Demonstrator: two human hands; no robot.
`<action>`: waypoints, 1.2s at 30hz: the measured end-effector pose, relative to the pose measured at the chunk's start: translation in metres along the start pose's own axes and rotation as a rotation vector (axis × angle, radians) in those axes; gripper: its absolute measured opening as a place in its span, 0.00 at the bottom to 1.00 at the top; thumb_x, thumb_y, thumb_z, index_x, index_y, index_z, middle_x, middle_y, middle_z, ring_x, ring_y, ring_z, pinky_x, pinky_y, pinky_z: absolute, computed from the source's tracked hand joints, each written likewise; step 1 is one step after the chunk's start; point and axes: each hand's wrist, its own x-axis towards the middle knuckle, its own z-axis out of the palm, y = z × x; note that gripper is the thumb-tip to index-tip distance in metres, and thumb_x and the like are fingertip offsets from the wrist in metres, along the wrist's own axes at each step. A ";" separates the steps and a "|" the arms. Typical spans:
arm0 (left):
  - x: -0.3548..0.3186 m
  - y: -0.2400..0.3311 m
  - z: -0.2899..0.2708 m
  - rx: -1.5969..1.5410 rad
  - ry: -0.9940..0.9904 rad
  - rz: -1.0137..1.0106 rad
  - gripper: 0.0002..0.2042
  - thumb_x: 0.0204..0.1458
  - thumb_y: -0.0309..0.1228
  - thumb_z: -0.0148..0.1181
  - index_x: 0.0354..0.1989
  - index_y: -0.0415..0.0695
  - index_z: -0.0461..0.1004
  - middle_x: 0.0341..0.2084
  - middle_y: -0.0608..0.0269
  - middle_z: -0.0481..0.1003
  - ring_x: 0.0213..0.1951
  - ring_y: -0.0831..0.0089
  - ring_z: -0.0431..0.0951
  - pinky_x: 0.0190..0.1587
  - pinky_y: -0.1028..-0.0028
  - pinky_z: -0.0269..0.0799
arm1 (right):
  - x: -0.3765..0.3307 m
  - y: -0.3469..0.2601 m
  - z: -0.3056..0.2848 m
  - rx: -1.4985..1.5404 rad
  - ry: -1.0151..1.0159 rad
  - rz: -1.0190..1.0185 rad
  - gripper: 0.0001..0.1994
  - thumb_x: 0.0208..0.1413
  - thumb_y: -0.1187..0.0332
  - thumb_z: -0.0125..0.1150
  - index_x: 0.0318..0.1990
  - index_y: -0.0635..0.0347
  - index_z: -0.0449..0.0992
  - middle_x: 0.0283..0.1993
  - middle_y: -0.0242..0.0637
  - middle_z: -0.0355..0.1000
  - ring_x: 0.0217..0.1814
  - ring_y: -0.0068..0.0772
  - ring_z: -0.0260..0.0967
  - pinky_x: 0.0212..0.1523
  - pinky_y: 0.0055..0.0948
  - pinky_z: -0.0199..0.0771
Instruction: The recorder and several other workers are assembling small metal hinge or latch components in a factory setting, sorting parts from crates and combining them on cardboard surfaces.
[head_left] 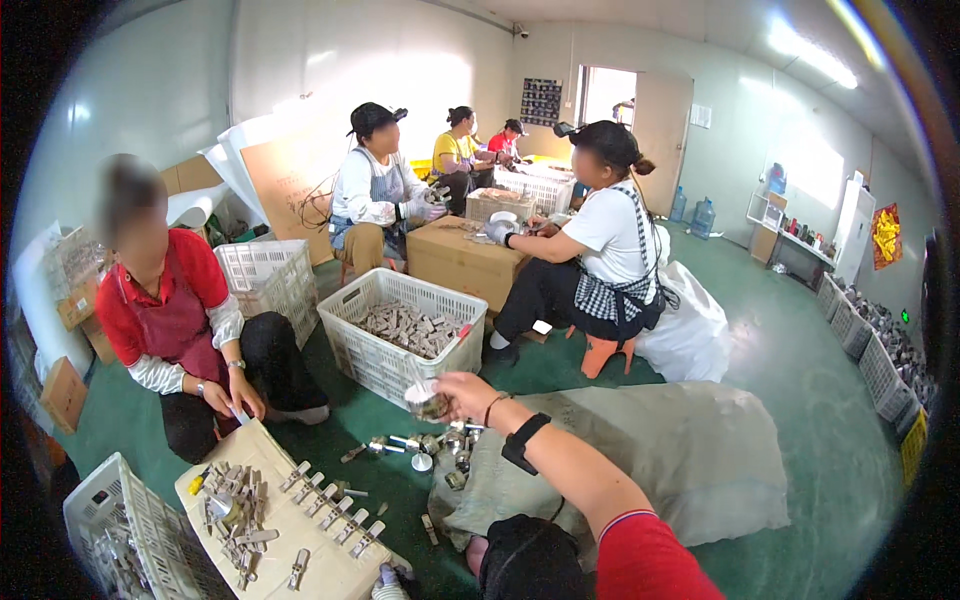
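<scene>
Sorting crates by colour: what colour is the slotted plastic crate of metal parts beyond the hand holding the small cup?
White: the slotted plastic crate is white, seen best in the head view.

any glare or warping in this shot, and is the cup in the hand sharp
Head view: strong fisheye, walls and crates bend toward a dark rim; ceiling lights and the doorway blow out white. The floor is evenly lit, with soft shadows. The right hand and its small cup are slightly soft; the cup's contents are unclear.

My right hand (462, 390) grips small clear plastic cup (426, 400). Metal parts (425, 442) shiny on matt green floor (780, 380). Sack (690, 450) coarse grey cloth. Crate (400, 345) white plastic lattice.
</scene>
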 end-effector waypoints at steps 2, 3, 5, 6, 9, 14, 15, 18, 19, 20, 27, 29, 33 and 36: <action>-0.004 0.003 0.001 0.001 -0.006 -0.010 0.22 0.55 0.45 0.45 0.45 0.38 0.69 0.38 0.61 0.71 0.39 0.72 0.67 0.44 0.73 0.63 | -0.020 -0.020 0.006 0.122 -0.045 0.005 0.16 0.52 0.62 0.54 0.44 0.64 0.67 0.40 0.40 0.70 0.33 0.34 0.72 0.32 0.35 0.77; -0.005 0.008 0.003 0.014 -0.004 -0.009 0.22 0.55 0.45 0.45 0.45 0.38 0.69 0.38 0.61 0.71 0.39 0.73 0.67 0.44 0.73 0.63 | -0.031 -0.025 0.009 0.251 -0.092 0.017 0.16 0.52 0.60 0.54 0.42 0.62 0.69 0.40 0.39 0.71 0.34 0.36 0.72 0.33 0.34 0.76; -0.004 0.006 0.004 0.038 0.020 0.069 0.19 0.55 0.43 0.44 0.40 0.39 0.71 0.33 0.62 0.71 0.36 0.74 0.67 0.40 0.74 0.64 | -0.051 -0.029 0.014 0.353 -0.071 0.008 0.15 0.55 0.60 0.50 0.43 0.62 0.68 0.39 0.40 0.71 0.35 0.35 0.72 0.34 0.34 0.76; -0.002 0.004 0.002 0.035 0.024 0.073 0.19 0.55 0.43 0.44 0.40 0.39 0.71 0.33 0.62 0.71 0.36 0.74 0.67 0.40 0.74 0.64 | -0.060 -0.030 0.018 0.457 -0.048 -0.001 0.15 0.57 0.60 0.46 0.44 0.63 0.67 0.38 0.41 0.72 0.35 0.35 0.72 0.36 0.34 0.75; 0.011 -0.009 0.004 -0.098 0.040 0.081 0.16 0.55 0.42 0.44 0.26 0.43 0.70 0.21 0.67 0.70 0.27 0.75 0.67 0.33 0.75 0.63 | -0.079 -0.014 0.034 0.585 0.018 -0.126 0.15 0.58 0.60 0.47 0.45 0.62 0.66 0.40 0.40 0.72 0.37 0.34 0.72 0.40 0.34 0.74; 0.006 -0.008 0.002 -0.070 0.033 0.085 0.14 0.54 0.41 0.45 0.25 0.44 0.70 0.21 0.67 0.69 0.26 0.75 0.66 0.32 0.74 0.63 | -0.099 0.007 0.065 0.548 -0.137 -0.276 0.15 0.56 0.65 0.52 0.48 0.64 0.65 0.44 0.39 0.70 0.44 0.32 0.70 0.45 0.32 0.72; 0.004 -0.007 0.004 -0.044 0.036 0.094 0.14 0.54 0.41 0.45 0.25 0.45 0.70 0.21 0.67 0.69 0.26 0.75 0.66 0.32 0.74 0.62 | -0.095 0.013 0.070 0.535 -0.121 -0.243 0.17 0.55 0.68 0.54 0.50 0.64 0.64 0.45 0.36 0.69 0.45 0.29 0.69 0.46 0.30 0.71; 0.000 -0.005 0.005 -0.026 0.035 0.098 0.14 0.54 0.40 0.45 0.25 0.45 0.69 0.21 0.67 0.68 0.26 0.75 0.65 0.31 0.75 0.62 | -0.105 0.010 0.091 0.421 -0.309 -0.185 0.20 0.55 0.67 0.53 0.54 0.63 0.61 0.49 0.36 0.66 0.48 0.28 0.66 0.49 0.29 0.68; 0.002 -0.008 0.005 -0.023 0.037 0.095 0.14 0.54 0.40 0.45 0.25 0.45 0.69 0.21 0.67 0.68 0.26 0.75 0.65 0.31 0.75 0.62 | -0.113 0.006 0.100 0.422 -0.341 -0.134 0.21 0.56 0.64 0.53 0.54 0.64 0.61 0.48 0.36 0.67 0.49 0.29 0.66 0.49 0.29 0.68; 0.004 -0.008 0.003 -0.057 0.047 0.086 0.14 0.54 0.40 0.45 0.24 0.45 0.69 0.20 0.67 0.68 0.26 0.75 0.65 0.31 0.75 0.62 | -0.117 0.002 0.111 0.421 -0.351 -0.134 0.21 0.56 0.64 0.53 0.54 0.64 0.61 0.48 0.36 0.67 0.49 0.29 0.66 0.49 0.29 0.68; -0.002 0.002 0.015 0.024 0.092 0.167 0.13 0.53 0.37 0.46 0.24 0.43 0.71 0.20 0.66 0.70 0.25 0.74 0.68 0.29 0.73 0.63 | -0.088 0.026 0.134 0.603 -0.346 -0.054 0.26 0.57 0.48 0.42 0.52 0.62 0.63 0.55 0.43 0.64 0.56 0.39 0.61 0.54 0.45 0.63; 0.008 -0.002 0.014 -0.087 0.160 0.140 0.11 0.54 0.37 0.48 0.27 0.43 0.71 0.20 0.66 0.69 0.23 0.76 0.67 0.28 0.75 0.63 | -0.082 0.034 0.145 0.687 -0.407 -0.004 0.26 0.57 0.48 0.41 0.53 0.62 0.62 0.55 0.44 0.63 0.57 0.41 0.61 0.55 0.47 0.61; -0.008 0.026 0.014 0.033 0.165 0.161 0.13 0.53 0.42 0.50 0.30 0.43 0.71 0.22 0.69 0.70 0.27 0.76 0.66 0.33 0.74 0.62 | -0.075 0.051 0.155 0.783 -0.399 0.128 0.28 0.56 0.46 0.43 0.53 0.61 0.61 0.51 0.50 0.65 0.53 0.50 0.64 0.52 0.54 0.64; 0.003 0.015 0.017 -0.082 0.164 -0.038 0.20 0.53 0.44 0.50 0.47 0.42 0.70 0.38 0.65 0.72 0.38 0.73 0.68 0.44 0.73 0.63 | -0.069 0.062 0.143 0.653 -0.318 0.131 0.28 0.55 0.47 0.46 0.52 0.64 0.61 0.50 0.48 0.66 0.51 0.46 0.66 0.54 0.48 0.65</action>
